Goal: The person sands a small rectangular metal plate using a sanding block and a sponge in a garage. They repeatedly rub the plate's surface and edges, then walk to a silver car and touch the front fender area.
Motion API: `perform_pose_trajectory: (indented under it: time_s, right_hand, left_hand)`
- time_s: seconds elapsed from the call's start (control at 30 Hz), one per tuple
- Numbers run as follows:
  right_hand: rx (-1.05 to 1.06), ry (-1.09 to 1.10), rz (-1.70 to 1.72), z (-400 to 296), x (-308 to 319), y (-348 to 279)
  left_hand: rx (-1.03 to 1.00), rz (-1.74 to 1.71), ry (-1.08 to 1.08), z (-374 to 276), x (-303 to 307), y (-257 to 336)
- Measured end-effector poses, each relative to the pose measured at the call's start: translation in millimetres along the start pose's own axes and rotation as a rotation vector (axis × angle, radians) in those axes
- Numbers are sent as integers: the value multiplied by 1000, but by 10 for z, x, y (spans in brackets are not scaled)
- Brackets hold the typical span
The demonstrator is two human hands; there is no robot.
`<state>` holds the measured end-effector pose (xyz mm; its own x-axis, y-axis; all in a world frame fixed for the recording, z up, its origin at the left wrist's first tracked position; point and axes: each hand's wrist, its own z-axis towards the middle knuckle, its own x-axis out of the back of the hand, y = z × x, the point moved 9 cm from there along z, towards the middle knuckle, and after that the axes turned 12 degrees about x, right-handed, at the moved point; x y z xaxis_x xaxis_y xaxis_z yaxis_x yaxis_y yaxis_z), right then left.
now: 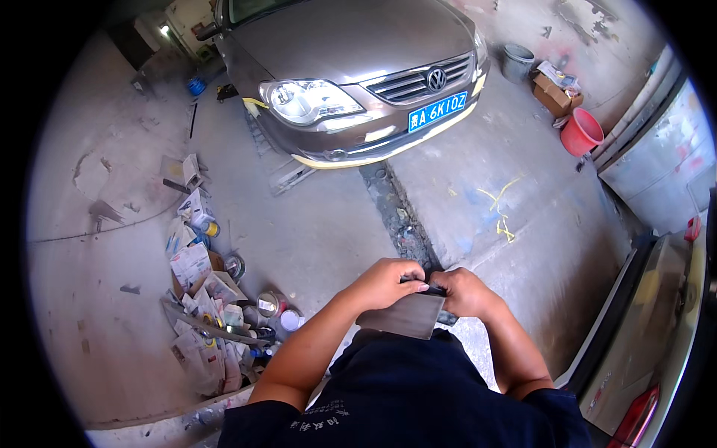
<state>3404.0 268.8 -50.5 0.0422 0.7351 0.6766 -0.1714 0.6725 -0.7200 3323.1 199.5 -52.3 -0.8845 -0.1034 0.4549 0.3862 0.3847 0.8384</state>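
My left hand (392, 283) and my right hand (464, 291) are close together in front of my dark shirt. Between them hangs a flat grey-brown sheet (402, 316), which looks like sandpaper. The fingers of my left hand pinch its upper edge. My right hand is closed at the sheet's upper right corner. A dark strip (434, 290) runs between the fingers of both hands; whether it is part of the sheet I cannot tell. Beyond my hands is a grey-brown Volkswagen car (347, 39), with yellow masking tape (330, 165) along its lower bumper and by the headlight (311, 101).
Paint cans (270, 304), papers and boxes (193, 266) are heaped at left. A debris-filled groove (406, 227) crosses the concrete floor, with yellow tape scraps (504, 227) nearby. A red bucket (582, 133), cardboard box (554, 95) and grey bucket (517, 63) stand right; another vehicle (633, 336) is close.
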Motion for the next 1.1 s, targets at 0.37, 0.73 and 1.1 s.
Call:
perform_pose_trajectory:
  time_s: [0.37,0.73,1.1]
  right_hand:
    - [-21,-111,138,87,-1,-140]
    - [-49,-56,185,374,-249,-243]
    - [-219,82,234,995,-721,-539]
  left_hand:
    - [121,-444,-72,-179,68,-436]
    - [255,-516,184,-517,311,-793]
    - [147,-500,194,-1276,833,-1379]
